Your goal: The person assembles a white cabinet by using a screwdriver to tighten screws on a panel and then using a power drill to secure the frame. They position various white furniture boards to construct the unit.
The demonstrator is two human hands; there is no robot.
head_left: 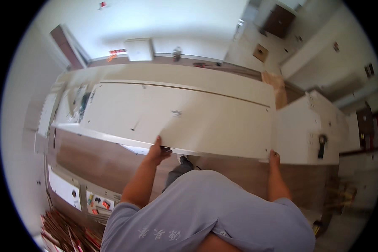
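Note:
A long white board lies across in front of me, with a thin groove running along its far side. My left hand is closed on its near edge, thumb on top and the other fingers at and below the rim. Out at the near right corner, my right hand grips the same board; part of its fingers is hidden. A small metal-looking fitting rests near the board's middle. Farther left on it is a thin screw-like piece. Under the board's far side shows a larger pale surface.
A white cabinet carcass stands at the right, with a black object on it. Clear bags of small parts lie left of the board. Cardboard strips are heaped lower left, near a white panel. Boards lean against the far wall.

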